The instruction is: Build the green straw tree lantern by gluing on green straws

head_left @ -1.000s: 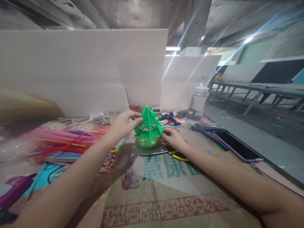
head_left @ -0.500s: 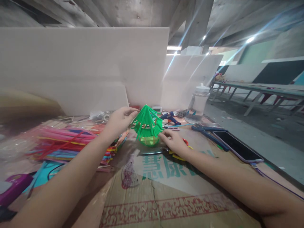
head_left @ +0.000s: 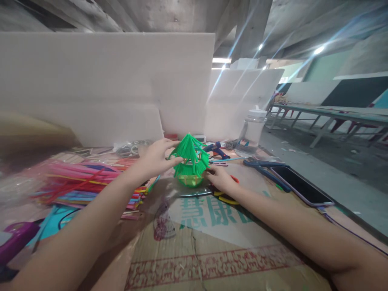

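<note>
A small green model pavilion, with a pointed roof and a fringed lower tier that look made of fuzzy stems, stands upright on the cardboard. My left hand holds it at the left side of the roof, thumb in front and fingers towards the back. At its lower right edge, the curled fingers of my right hand grip the lower tier; their tips are partly hidden. Below the right hand lie scissors with yellow and red on the handles, blades pointing left beneath the model.
Colourful fuzzy stems are heaped on the left, near a purple tool. Behind the model lies a blue glue gun. Blue-handled pliers, a phone and a clear bottle are on the right. White boards stand behind.
My left thumb has spread away from the fingers and come down across the front of the roof. The model has turned slightly and shifted a little right. My right hand stays beside it.
</note>
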A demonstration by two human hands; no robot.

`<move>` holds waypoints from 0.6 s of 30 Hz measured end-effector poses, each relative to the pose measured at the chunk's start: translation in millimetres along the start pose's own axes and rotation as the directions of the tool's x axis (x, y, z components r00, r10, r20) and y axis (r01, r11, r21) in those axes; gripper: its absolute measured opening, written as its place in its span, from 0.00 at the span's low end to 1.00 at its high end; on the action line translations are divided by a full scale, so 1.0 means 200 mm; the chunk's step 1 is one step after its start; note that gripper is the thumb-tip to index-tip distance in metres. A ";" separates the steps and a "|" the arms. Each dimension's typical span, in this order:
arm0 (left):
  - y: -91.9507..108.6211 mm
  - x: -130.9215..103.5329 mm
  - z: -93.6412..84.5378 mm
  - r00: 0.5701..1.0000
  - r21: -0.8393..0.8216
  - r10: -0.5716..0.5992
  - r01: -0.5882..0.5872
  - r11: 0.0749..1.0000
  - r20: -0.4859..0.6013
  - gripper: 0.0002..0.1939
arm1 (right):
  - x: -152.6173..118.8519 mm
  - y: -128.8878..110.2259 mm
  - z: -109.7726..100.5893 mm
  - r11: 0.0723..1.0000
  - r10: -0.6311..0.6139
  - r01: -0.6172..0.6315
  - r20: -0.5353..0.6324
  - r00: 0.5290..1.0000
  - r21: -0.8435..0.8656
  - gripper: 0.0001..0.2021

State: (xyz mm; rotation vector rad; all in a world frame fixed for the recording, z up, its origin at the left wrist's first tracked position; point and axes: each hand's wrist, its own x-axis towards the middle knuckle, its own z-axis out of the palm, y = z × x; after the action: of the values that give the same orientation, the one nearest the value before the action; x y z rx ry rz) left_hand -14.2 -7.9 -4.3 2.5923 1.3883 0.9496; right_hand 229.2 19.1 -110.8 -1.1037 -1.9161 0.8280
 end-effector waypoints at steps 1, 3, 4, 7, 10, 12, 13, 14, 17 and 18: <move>0.00 0.00 0.00 1.000 0.003 0.001 -0.001 1.000 -0.007 0.27 | -0.01 -0.01 0.00 1.000 0.003 -0.003 0.001 1.000 -0.006 0.10; 0.00 0.00 0.00 1.000 -0.016 0.000 -0.001 1.000 -0.031 0.26 | -0.02 -0.02 0.00 1.000 0.003 -0.003 0.004 1.000 -0.019 0.10; 0.01 0.01 0.01 0.998 -0.036 -0.008 0.006 0.999 -0.056 0.25 | -0.02 -0.02 0.00 1.000 0.001 -0.001 0.006 1.000 -0.026 0.10; 0.03 0.01 0.04 0.987 -0.114 -0.040 0.022 0.993 -0.156 0.23 | -0.02 -0.03 0.01 0.999 -0.004 0.004 0.014 1.000 -0.043 0.11; 0.04 0.00 0.09 0.974 -0.180 -0.050 0.010 0.984 -0.220 0.23 | -0.03 -0.03 0.02 0.998 -0.013 0.014 0.009 1.000 -0.063 0.12; 0.04 0.00 0.10 0.972 -0.204 -0.053 0.005 0.979 -0.228 0.24 | -0.03 -0.04 0.02 0.996 -0.025 0.025 -0.005 1.000 -0.083 0.11; 0.04 0.00 0.11 0.973 -0.209 -0.055 0.007 0.978 -0.224 0.25 | -0.04 -0.04 0.02 0.995 -0.032 0.031 -0.013 0.999 -0.094 0.11; 0.04 0.00 0.11 0.974 -0.207 -0.055 0.009 0.978 -0.219 0.25 | -0.04 -0.05 0.02 0.994 -0.039 0.037 -0.021 0.999 -0.104 0.11; 0.05 0.00 0.10 0.977 -0.195 -0.052 0.010 0.981 -0.209 0.25 | -0.05 -0.07 0.01 0.991 -0.062 0.057 -0.033 0.998 -0.121 0.10; 0.05 0.00 0.10 0.977 -0.199 -0.051 0.009 0.980 -0.208 0.25 | -0.05 -0.08 0.01 0.990 -0.069 0.064 -0.033 0.997 -0.123 0.10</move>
State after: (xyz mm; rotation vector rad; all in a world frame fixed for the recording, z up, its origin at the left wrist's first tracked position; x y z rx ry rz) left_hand 3.6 -9.2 -16.5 2.3761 1.2960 1.3203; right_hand 224.3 2.6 -102.7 -1.1130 -1.9828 0.6568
